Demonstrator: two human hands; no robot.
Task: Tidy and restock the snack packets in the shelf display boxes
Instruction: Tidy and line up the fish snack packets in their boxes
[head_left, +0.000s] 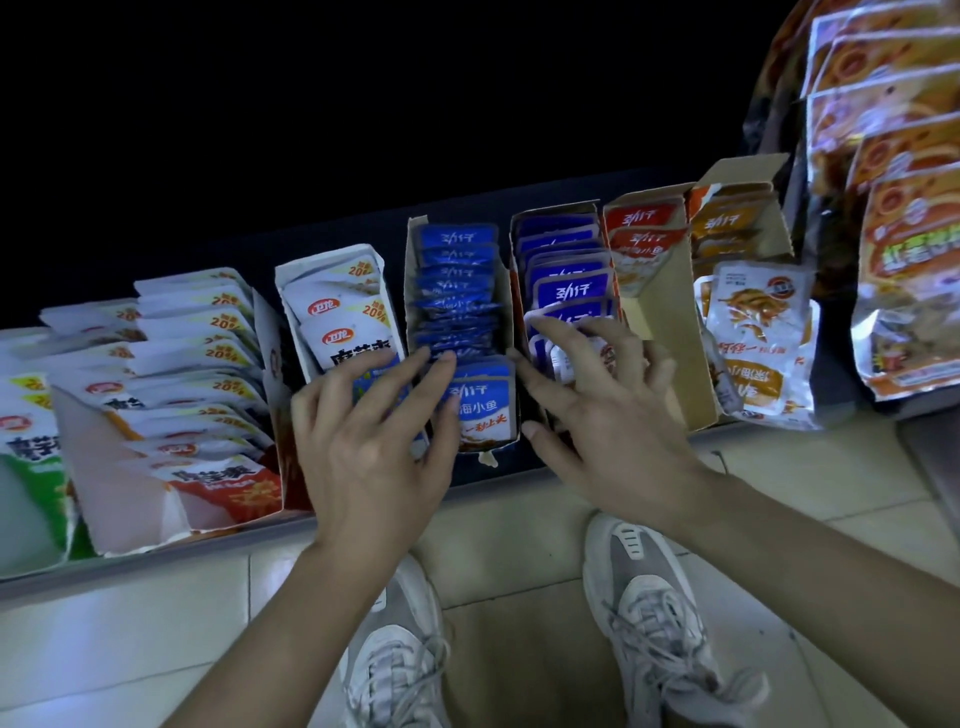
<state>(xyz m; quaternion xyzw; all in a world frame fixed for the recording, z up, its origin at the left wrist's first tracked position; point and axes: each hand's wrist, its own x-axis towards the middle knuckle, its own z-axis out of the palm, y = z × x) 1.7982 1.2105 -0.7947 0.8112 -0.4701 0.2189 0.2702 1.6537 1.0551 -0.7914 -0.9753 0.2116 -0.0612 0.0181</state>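
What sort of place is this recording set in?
Probably a small shop's snack aisle: a low shelf lined with open cardboard display boxes packed with small snack packets, larger packets hanging at the right, and a tiled floor underfoot.

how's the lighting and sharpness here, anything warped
head view: top half black, unlit; the grey shelf edge bows with wide-angle distortion; left hand and right hand softly blurred over the blue foil snack packets; glare whitens the hanging orange foil packets.
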